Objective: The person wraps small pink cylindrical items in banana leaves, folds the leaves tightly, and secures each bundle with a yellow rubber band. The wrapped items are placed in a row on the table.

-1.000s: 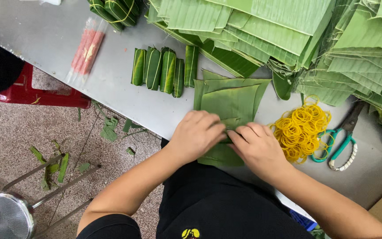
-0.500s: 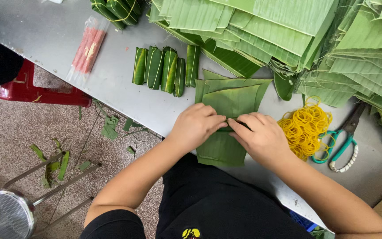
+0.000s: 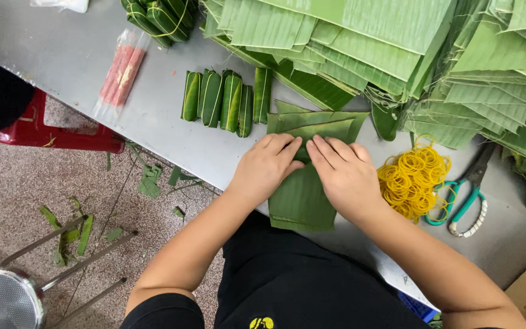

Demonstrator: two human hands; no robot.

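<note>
Hands meet at the middle of our view, both pressed flat on a folded banana leaf [image 3: 302,195] that lies on the grey metal table [image 3: 68,61] with its near end hanging over the table edge. Our left hand [image 3: 266,167] rests palm down, fingers close together, fingertips touching the leaf's upper fold. Our right hand [image 3: 345,176] lies just beside it in the same way, index fingers almost meeting; neither hand grips anything, both only press.

At eleven o'clock from the hands we count five wrapped leaf parcels [image 3: 226,100] standing side by side in a row, touching one another. At three o'clock, just beside the right hand, sits one heap of yellow rubber bands [image 3: 412,180], too many to count. One pair of teal-handled scissors [image 3: 464,198] lies just past the heap, touching its edge. Along twelve to two o'clock spread large stacks of cut green leaves [image 3: 360,36], perhaps three or four piles, though they overlap. At ten o'clock, well apart, lies one clear packet of pink sticks [image 3: 120,73]. Off the table at nine o'clock stands one red plastic stool [image 3: 50,137], and at seven o'clock one metal stool [image 3: 10,298].
</note>
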